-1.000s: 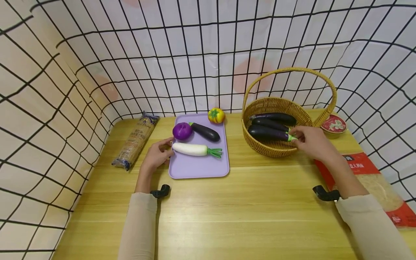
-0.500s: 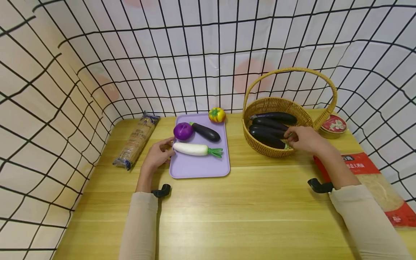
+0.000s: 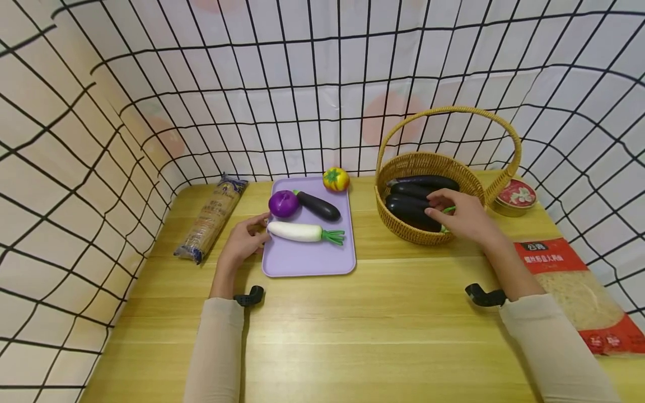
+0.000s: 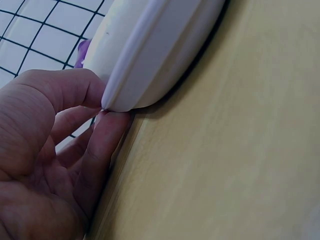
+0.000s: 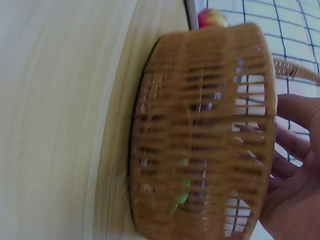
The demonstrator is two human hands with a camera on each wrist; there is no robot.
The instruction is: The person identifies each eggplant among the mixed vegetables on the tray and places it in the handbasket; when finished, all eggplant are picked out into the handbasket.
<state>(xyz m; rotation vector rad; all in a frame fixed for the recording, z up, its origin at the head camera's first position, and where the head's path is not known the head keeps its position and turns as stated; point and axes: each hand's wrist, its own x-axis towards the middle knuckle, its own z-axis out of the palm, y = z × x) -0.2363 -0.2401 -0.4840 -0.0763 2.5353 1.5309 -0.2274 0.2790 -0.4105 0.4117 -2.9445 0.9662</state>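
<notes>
At the left edge of the lilac tray (image 3: 307, 264), my left hand (image 3: 243, 242) pinches the rim; the left wrist view has fingers above and below it. On the tray lie a white radish (image 3: 294, 231) with green leaves, an eggplant (image 3: 318, 206) and a purple onion-like vegetable (image 3: 284, 204). My right hand (image 3: 466, 215) reaches into the wicker basket (image 3: 418, 238), thumb and fingers on either side of an eggplant (image 3: 400, 202) near its green stem. Several eggplants lie in there. In the right wrist view, basket weave partly hides the fingers.
A yellow-red vegetable (image 3: 335, 179) with a green top sits at the tray's back right corner. To the left lies a noodle packet (image 3: 211, 218). Right of the basket stand a round tin (image 3: 516, 196) and a red pasta bag (image 3: 579, 291). The basket's tall handle (image 3: 456, 109) arches overhead.
My right hand has let go of the front eggplant, which settled lower in the basket, and moved left to the eggplant behind it. My left hand stays at the tray.
</notes>
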